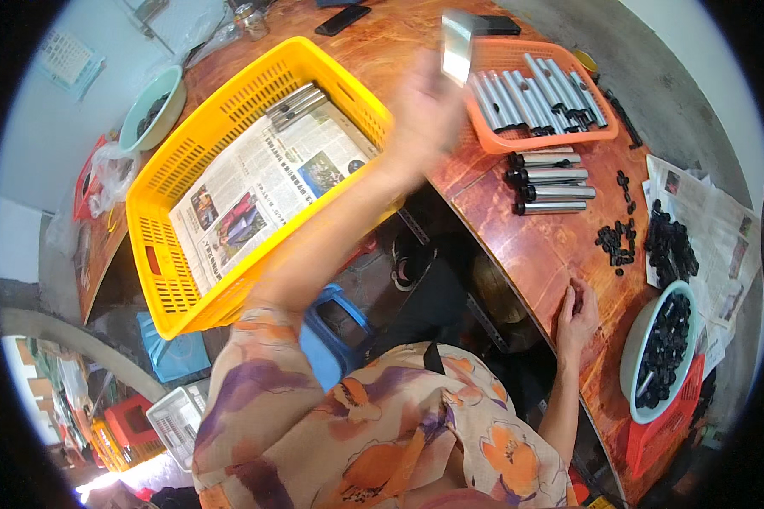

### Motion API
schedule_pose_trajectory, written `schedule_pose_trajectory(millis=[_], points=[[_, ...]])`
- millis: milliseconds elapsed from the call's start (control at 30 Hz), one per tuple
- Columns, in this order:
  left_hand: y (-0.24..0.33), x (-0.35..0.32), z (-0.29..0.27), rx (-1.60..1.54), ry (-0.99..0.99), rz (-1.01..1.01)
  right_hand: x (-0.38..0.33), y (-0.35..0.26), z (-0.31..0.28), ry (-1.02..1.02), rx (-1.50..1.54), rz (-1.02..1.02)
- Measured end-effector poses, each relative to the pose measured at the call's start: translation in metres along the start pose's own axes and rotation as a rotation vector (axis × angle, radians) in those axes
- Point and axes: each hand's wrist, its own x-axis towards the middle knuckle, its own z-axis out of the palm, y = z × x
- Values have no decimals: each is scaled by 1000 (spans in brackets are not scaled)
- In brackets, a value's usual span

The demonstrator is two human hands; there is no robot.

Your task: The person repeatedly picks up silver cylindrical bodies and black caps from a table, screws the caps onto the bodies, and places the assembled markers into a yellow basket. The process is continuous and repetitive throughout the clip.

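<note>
My left hand (424,114), smeared by motion, is raised between the yellow basket and the orange basket. It grips a shiny silver metal piece (457,47) that sticks up past the fingers; its exact shape is blurred. My right hand (577,316) rests at the table's near edge with loosely curled fingers, and nothing shows in it. Beyond it lie small black parts (616,242) and a row of metal tubes with black ends (555,192). More silver tubes stand tilted in the orange basket (484,136). Newspaper (263,191) lines the yellow basket (255,287), where several tubes (295,105) lie at the far end.
A pale green bowl (626,373) full of black parts stands at the right, beside black pieces (669,246) on newspaper (721,246). Another bowl (176,103) is at the far left. A phone (342,20) lies at the back. Below is a blue stool (335,327).
</note>
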Motion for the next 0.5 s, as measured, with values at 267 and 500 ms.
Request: schedule_pose_trajectory(millis=[267, 500], points=[[-176, 45, -230, -692, 765, -696, 2, -2, 3, -48, 22, 22], [-303, 65, -253, -648, 838, -697, 4, 0, 6, -54, 58, 16]])
